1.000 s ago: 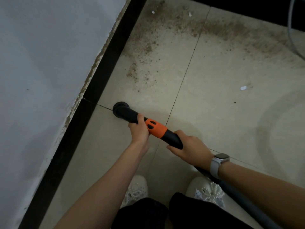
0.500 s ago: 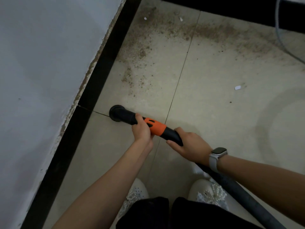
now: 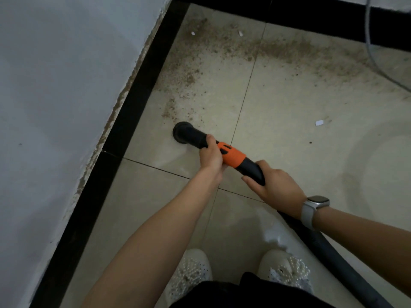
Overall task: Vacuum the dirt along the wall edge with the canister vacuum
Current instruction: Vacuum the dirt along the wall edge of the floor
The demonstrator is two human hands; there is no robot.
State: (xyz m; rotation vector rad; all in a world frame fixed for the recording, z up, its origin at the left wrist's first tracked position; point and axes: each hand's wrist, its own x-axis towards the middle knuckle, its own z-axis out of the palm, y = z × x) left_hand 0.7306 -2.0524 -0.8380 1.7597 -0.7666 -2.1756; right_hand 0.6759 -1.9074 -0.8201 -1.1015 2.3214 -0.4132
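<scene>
A black vacuum nozzle [image 3: 182, 132] with an orange collar [image 3: 231, 154] points down at the beige tile floor, close to the black skirting [image 3: 133, 112] of the left wall. My left hand [image 3: 210, 157] grips the tube just ahead of the orange collar. My right hand [image 3: 274, 182], with a watch on the wrist, holds the black tube behind the collar. The hose [image 3: 333, 258] trails back to the lower right. Brown dirt [image 3: 189, 78] lies just beyond the nozzle along the skirting and spreads into the corner and along the far wall [image 3: 289, 47].
A grey-white wall [image 3: 55, 107] fills the left side. White scraps [image 3: 319, 122] lie on the tiles to the right and near the corner. A thin cable [image 3: 373, 56] curves at the upper right. My two pale shoes [image 3: 191, 274] stand below the hands.
The nozzle has moved forward along the skirting, past the tile joint, up to the near edge of the dirt. Both hands kept their grip on the tube.
</scene>
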